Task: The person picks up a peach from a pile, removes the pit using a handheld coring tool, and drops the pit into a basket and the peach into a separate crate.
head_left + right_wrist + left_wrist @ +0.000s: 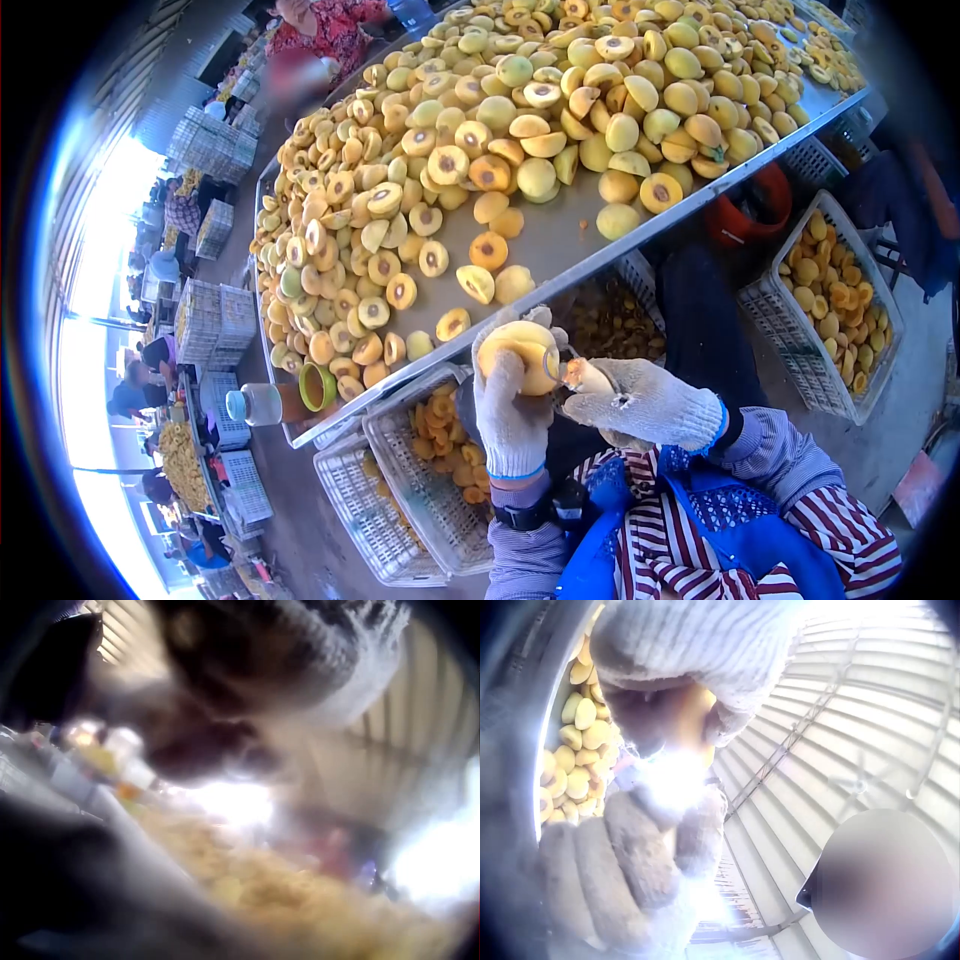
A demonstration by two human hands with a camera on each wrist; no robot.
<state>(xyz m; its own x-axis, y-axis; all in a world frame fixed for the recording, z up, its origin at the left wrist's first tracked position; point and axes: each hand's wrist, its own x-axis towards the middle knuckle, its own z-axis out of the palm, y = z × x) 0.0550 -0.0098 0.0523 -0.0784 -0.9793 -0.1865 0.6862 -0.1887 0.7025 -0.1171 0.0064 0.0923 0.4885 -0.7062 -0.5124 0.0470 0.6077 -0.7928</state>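
In the head view, my gloved left hand (512, 420) holds a yellow peach half (520, 340) over the table's near edge, its thumb laid across the fruit. My gloved right hand (655, 400) grips a small tool (575, 374) with a thin metal loop, fingers curled round its handle. The loop lies against the right side of the peach half. Glare washes out the fruit between the white gloves in the left wrist view, and the right wrist view is blurred. Halved peaches (400, 290), many with brown pits showing, cover the metal table (560, 235) just beyond my hands.
Below the table edge stand white plastic crates (400, 520) with peach pieces. Another filled crate (800, 370) is at the right, near a red bucket (765, 205). A capped jar (255, 404) and a yellow-green cup (317, 386) sit at the left corner. A person (330, 40) is across the table.
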